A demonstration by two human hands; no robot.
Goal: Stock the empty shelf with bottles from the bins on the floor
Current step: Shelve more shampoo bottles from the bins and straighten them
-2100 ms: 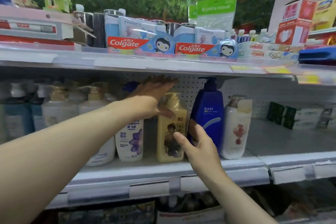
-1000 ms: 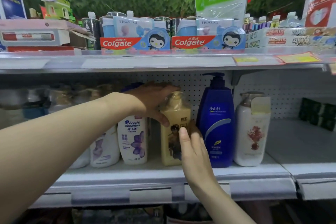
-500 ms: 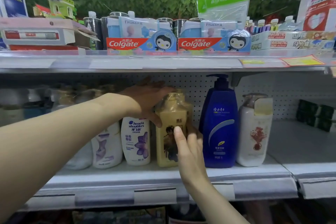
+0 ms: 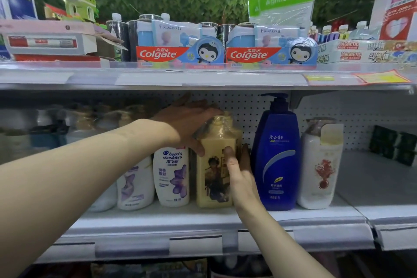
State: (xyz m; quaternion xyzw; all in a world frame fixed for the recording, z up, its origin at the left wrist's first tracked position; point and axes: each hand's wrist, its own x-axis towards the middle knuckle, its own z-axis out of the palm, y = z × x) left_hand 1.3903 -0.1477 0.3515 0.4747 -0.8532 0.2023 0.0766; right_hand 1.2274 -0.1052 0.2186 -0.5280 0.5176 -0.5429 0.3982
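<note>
The yellow bottle (image 4: 213,165) is standing upright near the shelf's (image 4: 158,218) front edge, between a white bottle (image 4: 172,176) and a blue bottle (image 4: 277,153). The left hand (image 4: 187,124) is clasping its top, fingers together. The right hand (image 4: 239,172) is pinching its right side.

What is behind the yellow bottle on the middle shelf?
The white pegboard wall shows above and beside the yellow bottle. Fingers of the right hand reach round its right side. The space directly behind is covered.
</note>
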